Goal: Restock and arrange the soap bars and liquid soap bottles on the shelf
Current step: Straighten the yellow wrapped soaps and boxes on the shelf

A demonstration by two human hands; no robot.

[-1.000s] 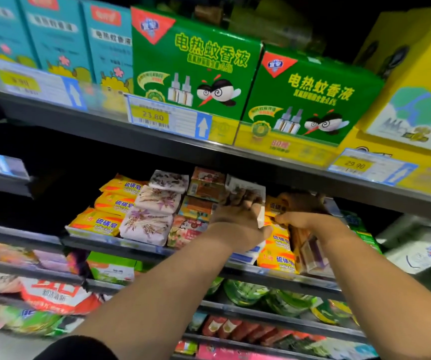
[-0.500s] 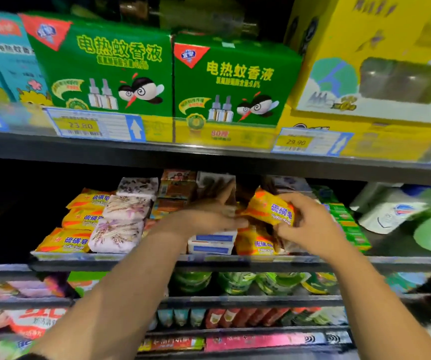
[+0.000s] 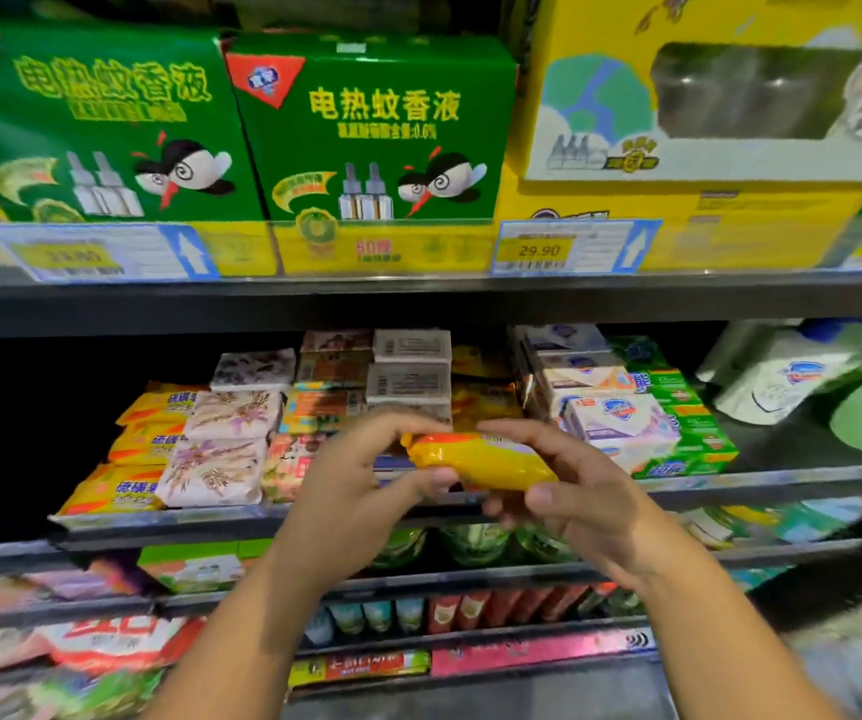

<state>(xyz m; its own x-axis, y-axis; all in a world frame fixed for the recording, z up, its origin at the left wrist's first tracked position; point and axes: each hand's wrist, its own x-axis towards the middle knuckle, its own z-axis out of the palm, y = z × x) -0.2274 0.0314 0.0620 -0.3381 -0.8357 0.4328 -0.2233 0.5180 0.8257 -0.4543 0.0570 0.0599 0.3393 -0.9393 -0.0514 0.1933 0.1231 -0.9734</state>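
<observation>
A yellow wrapped soap bar [image 3: 475,462] is held edge-on in front of the soap shelf [image 3: 314,517]. My left hand [image 3: 361,475] pinches its left end between thumb and fingers. My right hand [image 3: 569,485] grips its right end, thumb underneath. Behind them the shelf carries rows of soap bars: yellow packs [image 3: 130,470] at the left, floral white packs [image 3: 221,449], orange boxed bars [image 3: 322,402], white barcode-up bars [image 3: 411,376], white boxed bars [image 3: 611,413] and green boxed bars [image 3: 688,423]. White and green refill pouches [image 3: 803,381] lie at the right.
The shelf above holds green mosquito-liquid boxes [image 3: 377,132] and a yellow box [image 3: 704,96], with price tags [image 3: 569,249] on its rail. Lower shelves hold bagged goods, green tubs [image 3: 475,543] and small tubes [image 3: 470,610]. A dark gap lies left of the yellow packs.
The yellow bar has come off its stack and out in front of the shelf. My left hand left the boxed bars and now holds the bar's left end. The camera swung right.
</observation>
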